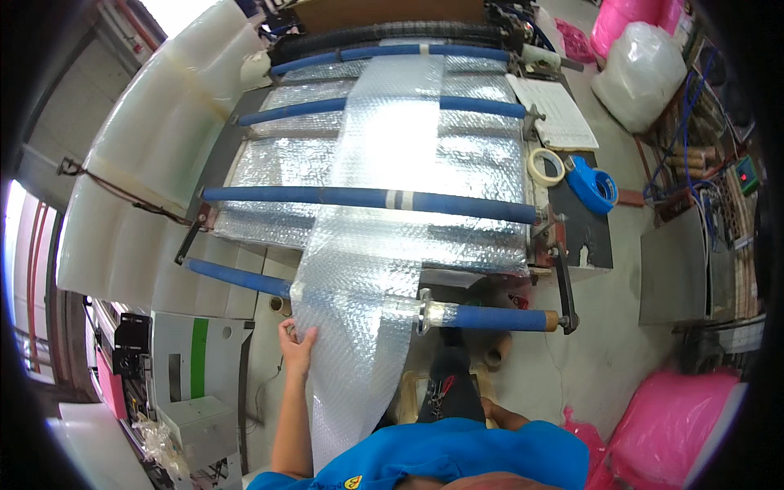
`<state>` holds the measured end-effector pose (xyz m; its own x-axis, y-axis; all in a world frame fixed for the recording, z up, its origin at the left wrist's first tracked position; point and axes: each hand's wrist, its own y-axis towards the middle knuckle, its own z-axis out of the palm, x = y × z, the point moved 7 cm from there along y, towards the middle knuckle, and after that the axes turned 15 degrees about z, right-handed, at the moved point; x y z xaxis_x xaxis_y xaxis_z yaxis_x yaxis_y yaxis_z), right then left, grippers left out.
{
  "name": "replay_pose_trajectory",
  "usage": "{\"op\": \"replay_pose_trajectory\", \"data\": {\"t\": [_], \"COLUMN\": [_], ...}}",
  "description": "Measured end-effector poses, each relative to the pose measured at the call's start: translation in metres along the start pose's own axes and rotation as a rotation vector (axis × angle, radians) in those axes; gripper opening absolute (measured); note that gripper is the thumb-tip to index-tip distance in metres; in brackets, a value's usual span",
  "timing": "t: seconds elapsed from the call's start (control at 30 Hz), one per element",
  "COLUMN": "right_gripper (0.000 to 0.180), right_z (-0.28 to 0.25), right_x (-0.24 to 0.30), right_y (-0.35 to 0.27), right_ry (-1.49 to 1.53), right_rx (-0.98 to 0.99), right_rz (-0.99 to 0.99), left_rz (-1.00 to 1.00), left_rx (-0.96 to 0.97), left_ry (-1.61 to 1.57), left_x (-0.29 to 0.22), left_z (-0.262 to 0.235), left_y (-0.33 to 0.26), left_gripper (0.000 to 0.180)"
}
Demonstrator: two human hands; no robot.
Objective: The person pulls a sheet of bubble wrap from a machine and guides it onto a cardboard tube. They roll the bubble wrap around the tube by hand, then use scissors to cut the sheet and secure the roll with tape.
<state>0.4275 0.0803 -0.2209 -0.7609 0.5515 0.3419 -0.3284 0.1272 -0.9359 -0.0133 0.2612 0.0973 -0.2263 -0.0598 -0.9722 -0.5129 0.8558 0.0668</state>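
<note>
A long strip of clear bubble wrap (359, 351) runs from the machine's far end over its blue rollers and hangs down toward my body. My left hand (296, 345) is at the strip's left edge, just below the nearest blue roller (498, 318). Its thumb lies against the wrap, and the fingers are apart from the thumb, to the left of the edge. A metal collar (424, 312) sits on that roller, right of the strip. My right hand (493, 411) is low beside my leg, near a wooden-edged seat, its fingers hidden.
Masking tape (545, 167), a blue tape dispenser (594, 185) and paper sheets (555, 113) lie on the machine's right side. Large bubble-wrap rolls (155, 155) stand left. Pink wrapped bundles (674, 425) are at the lower right. Cardboard tubes (498, 351) lie under the machine.
</note>
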Motion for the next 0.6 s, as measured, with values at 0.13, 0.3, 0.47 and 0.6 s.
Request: {"op": "replay_pose_trajectory", "data": {"t": [0.13,0.3,0.47,0.6], "right_gripper": [0.040,0.026,0.046,0.060], "right_z": [-0.017,-0.104,-0.120,-0.064], "right_x": [-0.010,0.018,0.247,0.347], "right_y": [0.026,0.053,-0.093,-0.165], "right_ry": [-0.052,-0.423,0.520,0.537], "right_rx": [-0.106,-0.581,-0.330,-0.044], "right_rz": [-0.383,-0.242,-0.723,-0.929], "left_rz": [0.080,0.369,0.409,0.348], "left_rx": [-0.107,-0.230,-0.239,-0.224], "left_ry": [0.051,0.044,0.091,0.132], "left_x": [0.001,0.013,-0.009,-0.015], "left_z": [-0.006,-0.009,-0.007,-0.022], "left_y": [-0.010,-0.012,-0.019,-0.012], "left_gripper": [0.044,0.042,0.041,0.044]}}
